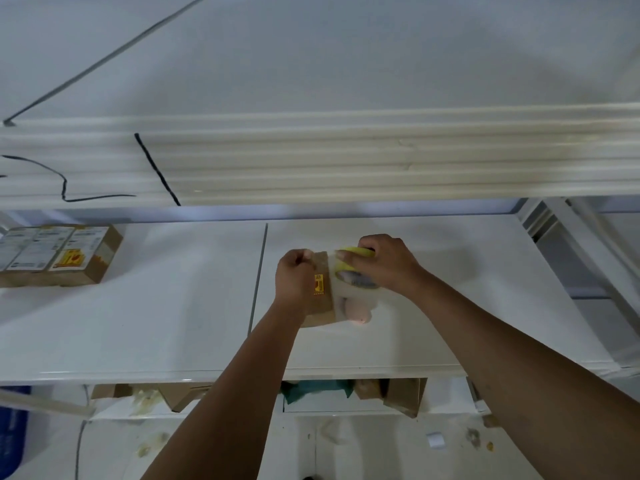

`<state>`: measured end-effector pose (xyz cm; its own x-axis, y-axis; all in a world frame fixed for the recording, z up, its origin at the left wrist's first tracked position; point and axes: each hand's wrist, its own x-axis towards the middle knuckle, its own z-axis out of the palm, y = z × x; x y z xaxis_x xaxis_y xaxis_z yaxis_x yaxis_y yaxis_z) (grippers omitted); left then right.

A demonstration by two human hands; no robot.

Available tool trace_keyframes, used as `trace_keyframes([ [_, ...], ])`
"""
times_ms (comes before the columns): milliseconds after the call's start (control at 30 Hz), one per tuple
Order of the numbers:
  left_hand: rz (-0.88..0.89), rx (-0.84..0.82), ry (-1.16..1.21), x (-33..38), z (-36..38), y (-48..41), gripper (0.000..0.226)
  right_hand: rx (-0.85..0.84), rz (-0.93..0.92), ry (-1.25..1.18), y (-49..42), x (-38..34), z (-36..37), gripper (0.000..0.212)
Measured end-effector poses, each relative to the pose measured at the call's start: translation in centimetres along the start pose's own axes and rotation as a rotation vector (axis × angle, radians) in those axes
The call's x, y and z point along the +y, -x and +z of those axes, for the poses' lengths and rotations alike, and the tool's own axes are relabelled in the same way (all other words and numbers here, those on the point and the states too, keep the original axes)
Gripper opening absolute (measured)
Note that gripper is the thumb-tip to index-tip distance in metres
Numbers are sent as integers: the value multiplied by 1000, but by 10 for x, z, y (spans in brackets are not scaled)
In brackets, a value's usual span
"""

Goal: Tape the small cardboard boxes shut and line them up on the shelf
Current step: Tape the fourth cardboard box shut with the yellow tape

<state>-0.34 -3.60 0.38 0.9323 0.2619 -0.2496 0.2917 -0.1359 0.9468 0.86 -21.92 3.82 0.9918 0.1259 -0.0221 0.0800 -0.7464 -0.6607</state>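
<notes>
A small brown cardboard box (321, 292) with a yellow and red sticker lies on the white shelf (398, 341). My left hand (294, 277) grips its left side with curled fingers. My right hand (384, 263) holds a roll of clear tape with a yellow core (353, 268) against the box's right part; my thumb shows through the clear tape. A stretch of tape covers the box's right half. Another cardboard box (60, 254) with white labels and a yellow sticker lies at the shelf's far left.
A thick white shelf board (346, 157) with black marker lines overhangs just above the hands. Below the shelf's front edge, several cardboard pieces (403, 393) and a green scrap (311, 389) lie on a lower level. A white upright post (588, 244) stands at the right.
</notes>
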Motion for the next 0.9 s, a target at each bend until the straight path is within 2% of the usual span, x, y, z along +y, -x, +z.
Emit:
trace_keyframes([
  [67, -121, -42, 65, -2, -12, -8, 31, -184, -75, -212, 3, 0, -9, 49],
  [133, -152, -61, 92, 0, -24, -16, 35, -379, -139, -387, 10, 5, -13, 30],
  [200, -132, -29, 72, 5, -32, -20, 32, -452, -169, -424, 15, 10, -11, 24],
  [333, 9, 75, -135, 6, -33, -14, 22, -282, -199, -216, 8, 13, 0, 25],
  [467, 27, 108, -114, 2, -33, -9, 22, -157, -31, 22, -7, 23, -4, 36],
  [700, -133, 133, -125, -16, -28, -20, 21, -98, 129, 307, -38, 13, 15, 61],
  [900, -198, 198, -296, -21, -28, -39, 36, -131, 143, 444, -60, 4, 42, 67],
])
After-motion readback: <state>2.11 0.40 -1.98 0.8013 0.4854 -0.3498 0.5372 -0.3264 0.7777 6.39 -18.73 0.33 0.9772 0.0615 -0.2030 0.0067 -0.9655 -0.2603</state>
